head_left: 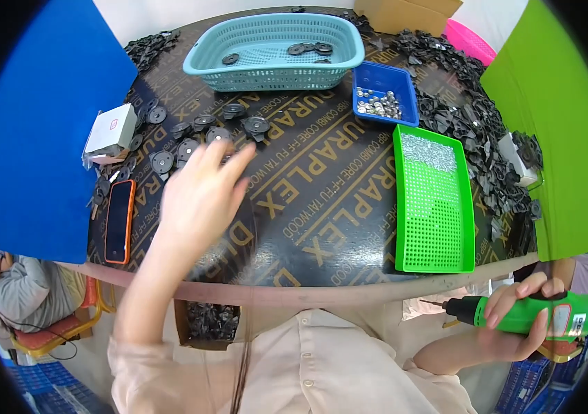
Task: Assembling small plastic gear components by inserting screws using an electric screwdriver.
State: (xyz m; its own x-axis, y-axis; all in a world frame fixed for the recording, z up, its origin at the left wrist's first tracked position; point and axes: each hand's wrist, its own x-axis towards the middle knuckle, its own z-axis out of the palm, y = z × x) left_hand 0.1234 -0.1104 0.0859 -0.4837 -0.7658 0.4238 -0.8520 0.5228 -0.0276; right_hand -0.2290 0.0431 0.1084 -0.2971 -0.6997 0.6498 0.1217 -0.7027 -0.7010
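Observation:
My left hand (204, 185) is over the table, its fingers slightly blurred and spread apart with nothing visible in them. Its fingertips reach among several round black plastic parts (186, 150), and whether they touch one cannot be made out. Another black part (256, 126) lies just beyond those fingers. Off the table's right front edge, my right hand (518, 307) is wrapped round a green electric screwdriver (539, 317). The screwdriver's thin bit points left, away from any part.
A light-blue basket (273, 79) holding a few black parts stands at the back. Beside it are a blue tray (385, 123) of small metal pieces and a green perforated tray (470, 228) of screws. Black parts (459, 117) heap at right. An orange-cased phone (120, 221) lies left.

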